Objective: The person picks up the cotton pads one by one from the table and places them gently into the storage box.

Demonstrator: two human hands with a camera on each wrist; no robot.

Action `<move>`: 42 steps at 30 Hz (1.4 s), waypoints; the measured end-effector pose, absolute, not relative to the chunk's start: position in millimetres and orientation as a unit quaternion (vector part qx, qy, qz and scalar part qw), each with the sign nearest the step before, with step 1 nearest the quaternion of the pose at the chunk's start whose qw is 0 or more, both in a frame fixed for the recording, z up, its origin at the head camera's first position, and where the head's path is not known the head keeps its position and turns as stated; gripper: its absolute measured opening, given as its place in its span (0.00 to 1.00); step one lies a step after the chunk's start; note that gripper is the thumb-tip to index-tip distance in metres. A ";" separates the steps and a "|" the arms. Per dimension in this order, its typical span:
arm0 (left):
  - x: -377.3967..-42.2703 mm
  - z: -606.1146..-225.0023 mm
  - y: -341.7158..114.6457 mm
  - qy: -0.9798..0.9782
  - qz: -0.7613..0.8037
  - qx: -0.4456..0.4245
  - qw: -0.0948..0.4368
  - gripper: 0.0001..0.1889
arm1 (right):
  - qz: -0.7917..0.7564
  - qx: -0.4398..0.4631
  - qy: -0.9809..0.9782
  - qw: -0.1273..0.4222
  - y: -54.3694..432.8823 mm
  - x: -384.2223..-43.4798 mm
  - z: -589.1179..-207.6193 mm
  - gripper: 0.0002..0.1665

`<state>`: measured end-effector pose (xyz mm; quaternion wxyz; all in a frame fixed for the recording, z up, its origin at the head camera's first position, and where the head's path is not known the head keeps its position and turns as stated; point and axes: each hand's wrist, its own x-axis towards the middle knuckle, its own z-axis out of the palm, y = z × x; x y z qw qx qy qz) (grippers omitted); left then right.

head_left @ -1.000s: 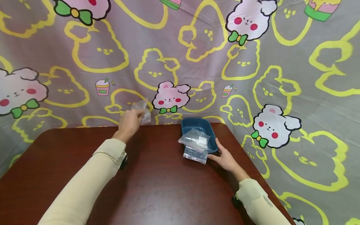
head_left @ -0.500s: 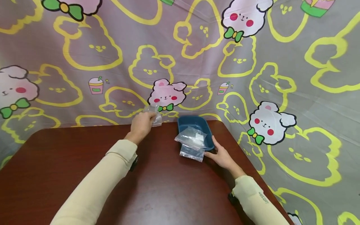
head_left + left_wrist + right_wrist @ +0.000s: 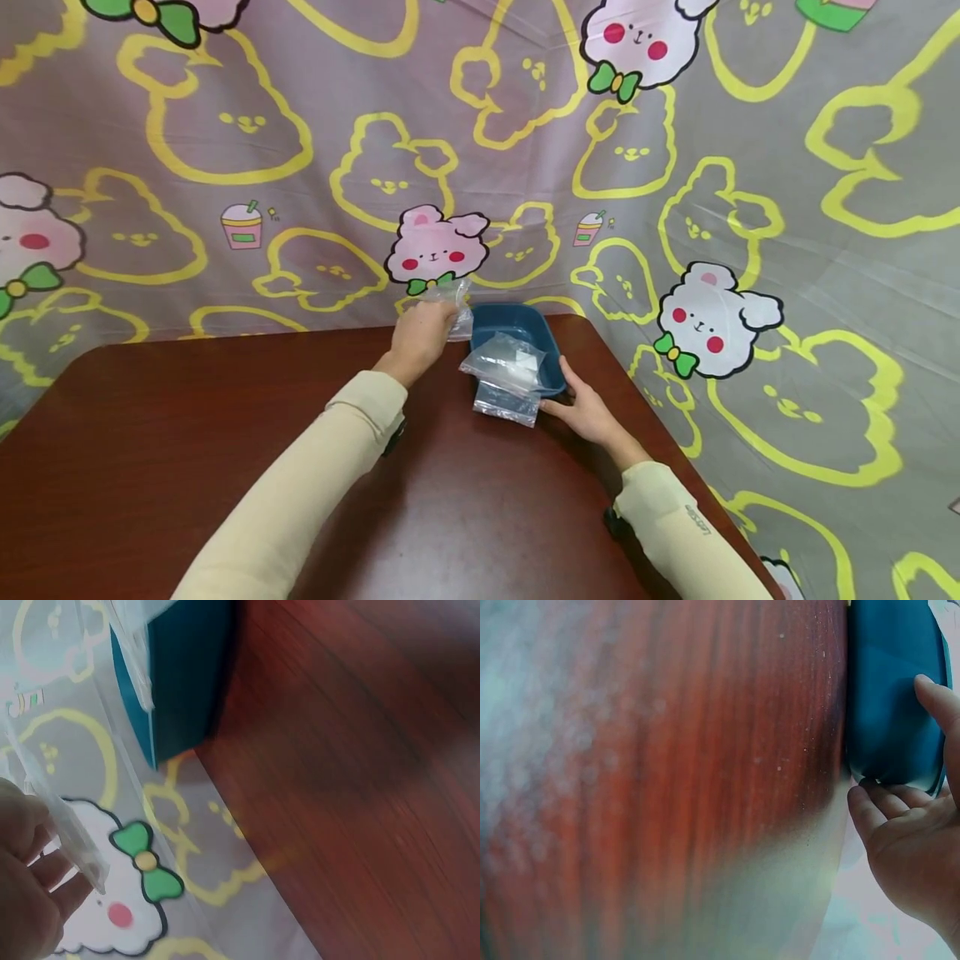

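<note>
My left hand pinches a clear plastic zip bag, held up just left of the blue plastic bin. In the left wrist view the pinched bag hangs thin and edge-on beside the fingers. Two more clear bags lie over the bin's front rim: an upper bag with a white patch, and a lower bag that hangs down the front. My right hand rests against the bin's near right corner, thumb on the front and fairly straight fingers along the side, as the right wrist view shows.
The bin stands on a glossy dark red-brown table, near its back right corner. A curtain printed with cartoon rabbits hangs close behind and along the right side.
My left hand has moved right with the pinched bag, from well left of the bin to its left edge. The right hand stays at the bin's corner. The head view has shifted slightly.
</note>
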<state>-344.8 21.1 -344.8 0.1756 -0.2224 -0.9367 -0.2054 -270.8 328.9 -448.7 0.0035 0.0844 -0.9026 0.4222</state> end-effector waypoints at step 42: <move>-341.9 -351.8 118.3 -0.945 -0.020 -0.306 0.117 0.19 | 0.426 0.082 -0.901 0.005 327.8 -272.4 -447.0 0.60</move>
